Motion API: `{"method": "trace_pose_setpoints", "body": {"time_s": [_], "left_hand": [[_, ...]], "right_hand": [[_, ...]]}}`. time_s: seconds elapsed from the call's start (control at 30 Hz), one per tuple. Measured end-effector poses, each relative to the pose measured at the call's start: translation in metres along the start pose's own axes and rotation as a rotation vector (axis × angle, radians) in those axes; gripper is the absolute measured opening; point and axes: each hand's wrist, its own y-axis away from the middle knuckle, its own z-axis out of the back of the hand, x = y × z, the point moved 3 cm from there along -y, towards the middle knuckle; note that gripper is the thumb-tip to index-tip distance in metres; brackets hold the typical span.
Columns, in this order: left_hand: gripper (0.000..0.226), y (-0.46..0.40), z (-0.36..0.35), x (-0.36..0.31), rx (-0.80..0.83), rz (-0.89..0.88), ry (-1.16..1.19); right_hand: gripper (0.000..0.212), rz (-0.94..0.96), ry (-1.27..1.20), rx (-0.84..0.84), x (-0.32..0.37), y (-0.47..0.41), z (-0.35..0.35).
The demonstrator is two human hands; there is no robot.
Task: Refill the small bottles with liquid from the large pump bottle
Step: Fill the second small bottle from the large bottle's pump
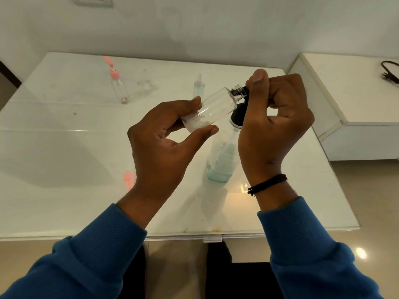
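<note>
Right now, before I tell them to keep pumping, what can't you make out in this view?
- Pump nozzle tip: hidden behind the right hand, so I cannot tell if it sits inside the neck of the small bottle.
- Large pump bottle: its right side is covered by that wrist.
- Pink cap: half hidden behind the left hand.
- Two far bottles: fill level blurred.

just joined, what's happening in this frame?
A person in blue sleeves is refilling. The left hand holds a small clear plastic bottle tilted above the white glass table, a little foamy liquid at its base. The right hand pinches the black nozzle of the large clear pump bottle against the small bottle's open neck. Another small bottle with a pink cap stands further back, with a pale blue spray bottle near it.
</note>
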Motion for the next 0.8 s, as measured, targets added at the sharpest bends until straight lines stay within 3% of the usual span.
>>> {"method": "trace_pose_setpoints", "body": {"time_s": [0.8], "left_hand": [[0.043,0.0005,0.0003,0.0017,0.002,-0.003,-0.003]], "right_hand": [[0.03,0.016,0.001,-0.001,-0.0023,0.001,0.0001]]}}
